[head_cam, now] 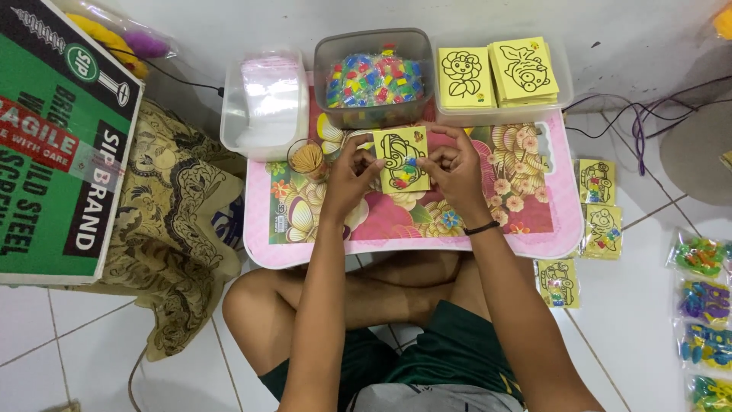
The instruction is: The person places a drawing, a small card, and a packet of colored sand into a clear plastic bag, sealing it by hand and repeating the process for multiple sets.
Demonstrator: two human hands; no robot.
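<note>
Pinched between both hands, 1 yellow picture card (402,159) is held just above the pink floral surface (534,236); the fingers of the left hand (352,177) and right hand (455,169) are clamped on its side edges. On the floor to the right, 3 bagged yellow cards (600,230) are seen. Beyond, 3 plastic tubs are lined up: clear bags (268,88), coloured pieces (374,78), 2 yellow card stacks (496,72). A green rectangular carton (53,137) lies left.

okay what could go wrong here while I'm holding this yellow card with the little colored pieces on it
The small colored pieces sit loose against the yellow card held between your left hand and right hand; tilting it could spill them. The round cup stands right beside your left hand, so a nudge might tip it.
</note>
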